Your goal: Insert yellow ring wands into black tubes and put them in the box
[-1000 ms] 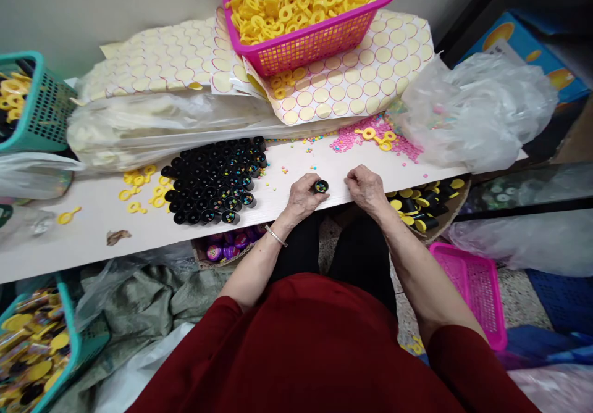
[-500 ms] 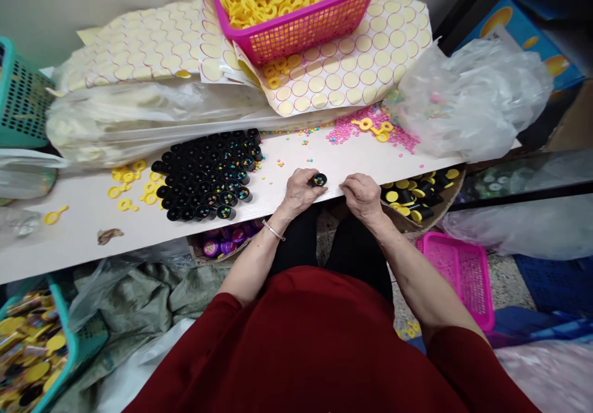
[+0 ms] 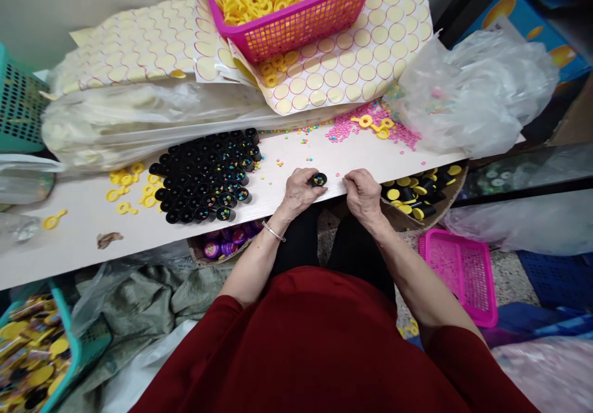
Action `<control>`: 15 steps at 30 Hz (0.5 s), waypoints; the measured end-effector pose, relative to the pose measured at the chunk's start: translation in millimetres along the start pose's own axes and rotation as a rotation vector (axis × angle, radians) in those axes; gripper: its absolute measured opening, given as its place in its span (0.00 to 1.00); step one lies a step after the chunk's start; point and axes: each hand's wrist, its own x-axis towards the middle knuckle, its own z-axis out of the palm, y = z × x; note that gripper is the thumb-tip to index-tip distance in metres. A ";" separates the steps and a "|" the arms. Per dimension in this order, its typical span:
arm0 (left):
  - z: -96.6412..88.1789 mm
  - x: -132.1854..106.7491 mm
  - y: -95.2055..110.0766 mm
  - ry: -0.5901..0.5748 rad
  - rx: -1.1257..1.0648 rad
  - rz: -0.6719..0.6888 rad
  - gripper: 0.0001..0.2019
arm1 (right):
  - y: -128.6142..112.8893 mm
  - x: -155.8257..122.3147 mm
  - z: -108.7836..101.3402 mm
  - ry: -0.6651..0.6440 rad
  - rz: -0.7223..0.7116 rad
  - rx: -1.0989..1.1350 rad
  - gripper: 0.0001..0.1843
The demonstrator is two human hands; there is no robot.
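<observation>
My left grip (image 3: 301, 191) is grasping a black cup (image 3: 319, 179) mouth-up, presumably so its beads (image 3: 320, 181) aren't spilling; my right grip (image 3: 362, 194) is clenching nearby, any contents hidden.

Soft, even light glints on the plastic bag (image 3: 486, 92); edges look stretched, blurred.

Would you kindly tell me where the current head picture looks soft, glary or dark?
Head view: pinkish bag at lower right looks smeared; crumpled plastic bag catches whitish glare; leftmost black cups too dark inside to read; left hand reasonably sharp.
</observation>
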 end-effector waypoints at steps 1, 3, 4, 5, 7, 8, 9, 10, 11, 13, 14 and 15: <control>-0.2 0.1 0.3 0.000 -0.004 -0.001 0.16 | -0.6 4.2 0.8 -0.012 0.015 0.006 0.10; -0.8 0.1 1.0 -0.004 -0.004 0.000 0.16 | -0.9 11.7 2.7 -0.048 0.032 -0.005 0.09; -1.0 0.1 1.2 -0.009 0.000 0.002 0.16 | -0.8 14.7 3.8 -0.066 0.038 -0.024 0.09; -1.2 0.0 1.4 -0.014 0.007 0.004 0.16 | -0.7 16.9 4.8 -0.085 0.043 -0.049 0.08; -1.5 -0.2 1.6 -0.017 0.019 0.005 0.16 | -0.4 19.4 6.2 -0.123 0.045 -0.100 0.08; -1.6 -0.2 1.6 -0.015 0.020 0.003 0.17 | -0.4 19.9 6.4 -0.140 0.040 -0.122 0.08; -1.6 -0.3 1.6 -0.013 0.019 0.002 0.17 | -0.5 20.1 6.4 -0.155 0.033 -0.139 0.09; -1.6 -0.3 1.6 -0.012 0.017 0.004 0.17 | -0.9 20.2 6.1 -0.165 0.023 -0.155 0.10; -1.6 -0.3 1.6 -0.012 0.015 0.009 0.17 | -1.4 20.2 5.4 -0.173 0.010 -0.171 0.10; -1.7 -0.4 1.8 -0.016 0.020 0.019 0.17 | -3.3 20.8 3.7 -0.189 -0.014 -0.206 0.11; -1.8 -0.5 2.0 -0.016 0.023 0.021 0.16 | -4.7 21.7 2.6 -0.199 -0.019 -0.221 0.12; -1.9 -0.6 2.4 -0.016 0.026 0.022 0.16 | -6.2 23.1 1.5 -0.215 -0.015 -0.230 0.12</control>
